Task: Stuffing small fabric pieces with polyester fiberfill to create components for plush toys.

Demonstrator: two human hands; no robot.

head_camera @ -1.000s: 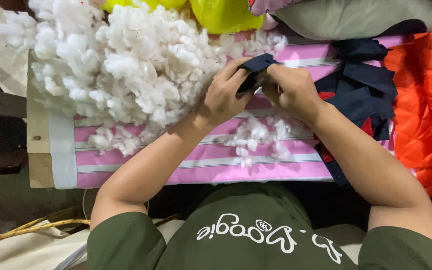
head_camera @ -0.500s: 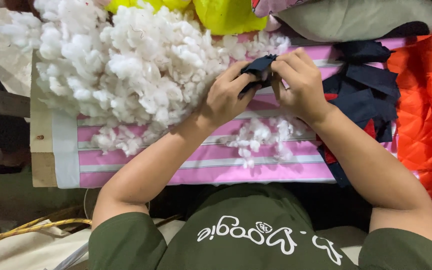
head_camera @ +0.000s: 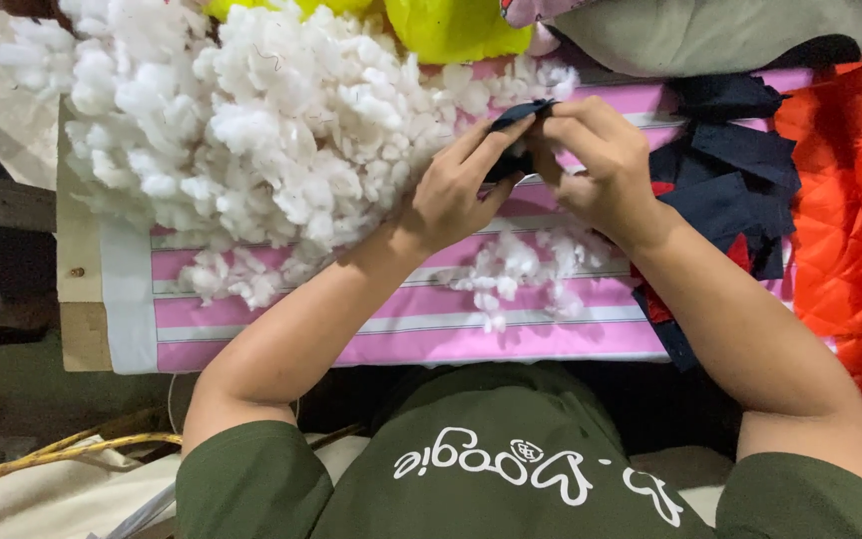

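Navy cloth piece (head_camera: 513, 128), small, dark and crumpled, sits pinched between both hands above the worktop's (head_camera: 401, 344) far edge, beside the big heap of white stuffing (head_camera: 251, 130). Left hand (head_camera: 456, 190) has fingers closed on its lower side; right hand (head_camera: 596, 165) curls shut over its top end. Its long axis seems to run along the far edge, though folds mostly hide it. More navy cloth scraps (head_camera: 730, 180) lie toward the worktop's right edge.
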